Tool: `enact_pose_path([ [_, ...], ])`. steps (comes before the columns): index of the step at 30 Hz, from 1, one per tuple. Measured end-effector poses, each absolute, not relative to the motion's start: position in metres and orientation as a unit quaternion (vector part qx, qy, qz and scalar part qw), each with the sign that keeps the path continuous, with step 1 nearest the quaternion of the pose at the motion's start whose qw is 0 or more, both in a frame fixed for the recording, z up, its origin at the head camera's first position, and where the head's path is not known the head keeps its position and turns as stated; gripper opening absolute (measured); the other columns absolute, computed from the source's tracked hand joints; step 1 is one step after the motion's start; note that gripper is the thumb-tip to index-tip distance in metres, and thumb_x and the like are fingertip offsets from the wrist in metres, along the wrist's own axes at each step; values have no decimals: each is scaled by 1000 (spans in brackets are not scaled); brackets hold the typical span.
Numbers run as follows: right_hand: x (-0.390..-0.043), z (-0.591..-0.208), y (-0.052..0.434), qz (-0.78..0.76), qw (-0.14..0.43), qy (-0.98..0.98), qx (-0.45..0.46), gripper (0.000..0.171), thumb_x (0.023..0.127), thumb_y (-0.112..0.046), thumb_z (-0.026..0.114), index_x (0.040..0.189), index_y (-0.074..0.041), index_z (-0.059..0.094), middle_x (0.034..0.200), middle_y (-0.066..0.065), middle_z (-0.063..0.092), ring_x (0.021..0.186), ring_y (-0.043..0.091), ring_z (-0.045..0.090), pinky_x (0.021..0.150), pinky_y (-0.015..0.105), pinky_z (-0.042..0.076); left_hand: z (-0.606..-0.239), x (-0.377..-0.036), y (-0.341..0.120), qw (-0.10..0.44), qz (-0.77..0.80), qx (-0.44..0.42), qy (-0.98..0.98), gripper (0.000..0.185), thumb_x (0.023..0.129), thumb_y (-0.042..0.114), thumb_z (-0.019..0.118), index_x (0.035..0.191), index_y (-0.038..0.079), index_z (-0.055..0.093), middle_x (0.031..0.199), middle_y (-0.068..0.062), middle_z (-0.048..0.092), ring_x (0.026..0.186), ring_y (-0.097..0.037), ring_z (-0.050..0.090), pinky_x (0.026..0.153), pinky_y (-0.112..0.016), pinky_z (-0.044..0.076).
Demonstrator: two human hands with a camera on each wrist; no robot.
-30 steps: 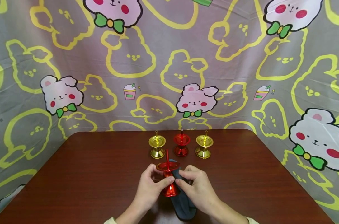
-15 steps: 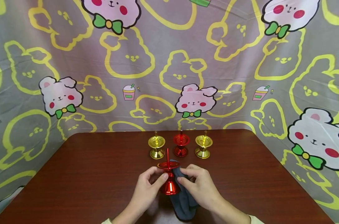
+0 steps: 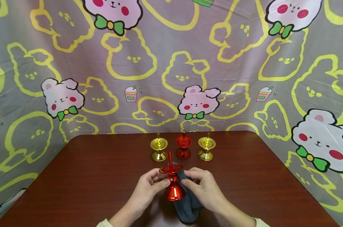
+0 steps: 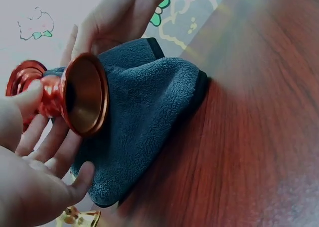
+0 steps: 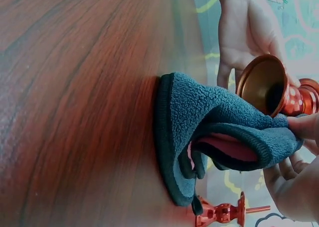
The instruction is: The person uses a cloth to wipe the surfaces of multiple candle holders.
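Observation:
In front of me a shiny red candle holder (image 3: pixel 174 193), with a wide dish and a thin upright spike, is held in the air by my left hand (image 3: pixel 147 189). Its narrow waist sits between thumb and fingers, and its hollow golden underside shows in the left wrist view. My right hand (image 3: pixel 206 189) pinches a dark blue-grey cloth (image 3: pixel 186 208) at the holder's right side. The cloth hangs in folds behind and below the holder, and its lower end comes down close to the table in the right wrist view. A pink inner side (image 5: pixel 232 146) shows in one fold.
Farther back on the brown wooden table (image 3: pixel 89 176) stand a gold candle holder (image 3: pixel 159 154), a second red one (image 3: pixel 184 153) and another gold one (image 3: pixel 206 154) in a row. Behind the table hangs a curtain (image 3: pixel 148 63) printed with cartoon animals.
The left thumb has drawn back left across the red candle holder's waist. The right hand has shifted slightly right with the cloth, and the holder's base has moved a little right.

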State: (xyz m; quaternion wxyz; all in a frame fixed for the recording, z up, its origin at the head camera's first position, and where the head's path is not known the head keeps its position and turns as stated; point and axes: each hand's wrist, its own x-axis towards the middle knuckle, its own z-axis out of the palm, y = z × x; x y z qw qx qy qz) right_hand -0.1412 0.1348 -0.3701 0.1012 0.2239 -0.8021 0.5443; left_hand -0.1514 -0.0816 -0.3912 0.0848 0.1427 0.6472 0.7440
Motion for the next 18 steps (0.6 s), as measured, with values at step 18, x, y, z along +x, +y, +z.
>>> enact_pose_path([
  [18,-138,-369,131,546,105,-799,227,16,85,-1,77,101,-4,79,85,-2,62,71,9,54,58,24,46,-388,-152,-77,76,734,143,660,34,89,9,77,114,-11,65,103,-12,71,91,-15,66,79,-26,54],
])
